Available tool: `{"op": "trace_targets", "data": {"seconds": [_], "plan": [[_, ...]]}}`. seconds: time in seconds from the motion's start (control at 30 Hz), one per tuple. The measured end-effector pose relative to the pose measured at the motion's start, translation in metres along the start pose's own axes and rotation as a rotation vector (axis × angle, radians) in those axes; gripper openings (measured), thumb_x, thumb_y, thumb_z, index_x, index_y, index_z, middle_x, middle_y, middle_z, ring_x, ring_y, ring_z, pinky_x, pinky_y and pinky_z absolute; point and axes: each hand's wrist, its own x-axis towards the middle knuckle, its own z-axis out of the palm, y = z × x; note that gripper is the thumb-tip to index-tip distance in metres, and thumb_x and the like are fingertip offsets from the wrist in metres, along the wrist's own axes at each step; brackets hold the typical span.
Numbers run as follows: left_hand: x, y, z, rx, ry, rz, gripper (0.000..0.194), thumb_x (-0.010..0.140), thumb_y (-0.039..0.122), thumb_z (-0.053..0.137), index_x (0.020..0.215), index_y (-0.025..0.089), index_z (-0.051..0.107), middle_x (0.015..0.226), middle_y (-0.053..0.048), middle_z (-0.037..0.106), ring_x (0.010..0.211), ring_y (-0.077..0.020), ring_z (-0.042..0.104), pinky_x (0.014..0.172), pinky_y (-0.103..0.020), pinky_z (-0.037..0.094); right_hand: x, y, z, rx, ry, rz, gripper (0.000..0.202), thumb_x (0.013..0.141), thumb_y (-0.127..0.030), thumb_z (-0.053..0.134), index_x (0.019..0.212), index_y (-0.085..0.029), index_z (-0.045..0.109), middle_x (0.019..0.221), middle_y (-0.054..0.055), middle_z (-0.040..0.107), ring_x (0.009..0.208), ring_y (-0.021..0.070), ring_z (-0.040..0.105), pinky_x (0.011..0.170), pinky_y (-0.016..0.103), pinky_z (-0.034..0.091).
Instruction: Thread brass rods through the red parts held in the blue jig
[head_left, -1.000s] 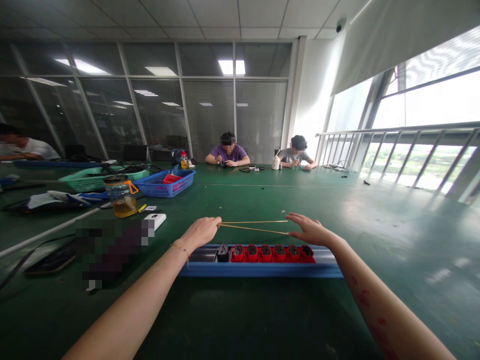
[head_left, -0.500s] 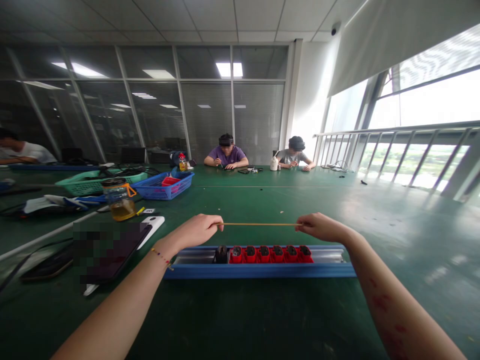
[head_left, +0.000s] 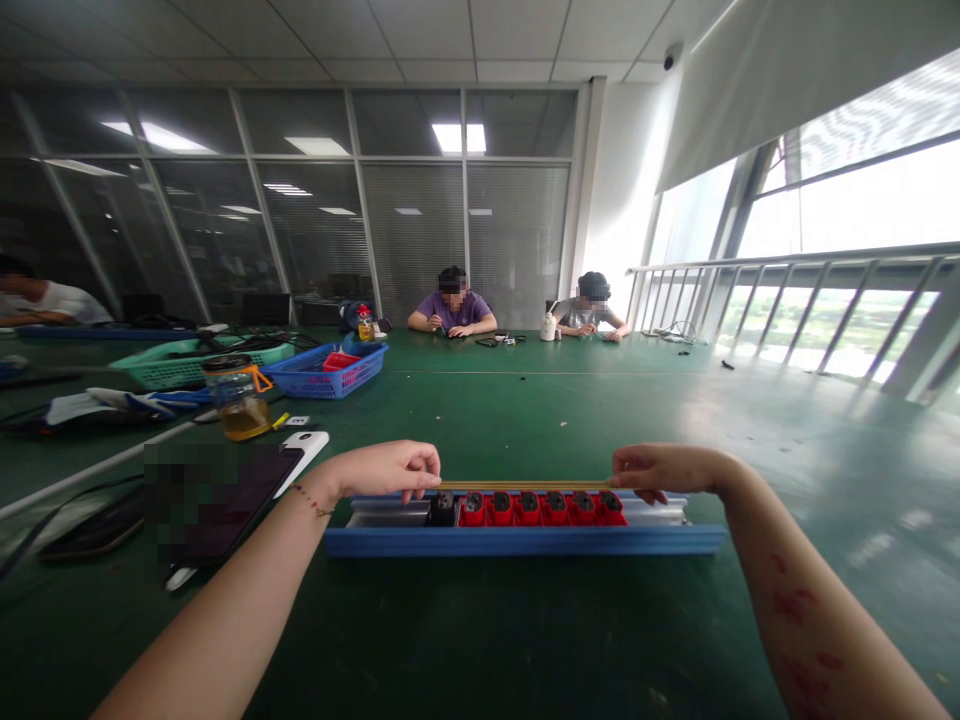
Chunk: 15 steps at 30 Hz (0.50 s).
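Observation:
A thin, straight copper-coloured strip point(head_left: 525, 485) stretches between my hands. My left hand point(head_left: 394, 468) pinches its left end, and my right hand point(head_left: 660, 468) pinches the right end. The strip runs level along the far edge of a long blue housing point(head_left: 525, 542) with a silvery inner channel; whether it touches cannot be told. Inside the channel stands a row of several red socket modules point(head_left: 528, 510) with dark tops. One black module point(head_left: 442, 511) sits at the row's left end, just below my left fingers.
Left on the green table point(head_left: 480, 630) lie a blurred dark tablet point(head_left: 232, 505), a black phone point(head_left: 94, 525), a lidded jar point(head_left: 244, 405), a blue basket point(head_left: 326, 375) and a green basket point(head_left: 169, 370). Two people sit at the far edge, another person point(head_left: 56, 300) far left.
Both hands have lowered the strip from above and beyond the housing to its far edge. My right hand has shifted slightly right. The modules stay in place.

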Motion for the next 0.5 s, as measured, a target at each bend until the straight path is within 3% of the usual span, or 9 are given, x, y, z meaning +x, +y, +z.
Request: {"op": "trace_targets", "data": {"seconds": [0.13,0.5], "plan": [[0.003,-0.004,0.003,-0.003,-0.047,-0.006,0.033,0.074,0.049,0.051,0.090,0.019,0.052,0.075,0.000,0.063,0.064,-0.0132,0.059,0.059,-0.023,0.044,0.006,0.006,0.001,0.000,-0.081,0.018,0.042,0.075,-0.060,0.049,0.079,-0.018,0.047,0.061,-0.001,0.057,0.053,0.0132,0.055,0.050,0.023,0.041],[0.008,-0.009,0.005,-0.010,-0.084,0.009,0.032,0.071,0.046,0.054,0.089,0.020,0.054,0.072,0.000,0.062,0.060,-0.0133,0.057,0.056,-0.023,0.042,0.022,0.029,0.005,0.000,-0.124,0.004,0.041,0.072,-0.057,0.055,0.078,-0.017,0.048,0.062,-0.001,0.059,0.055,0.0139,0.057,0.050,0.022,0.041]]}}
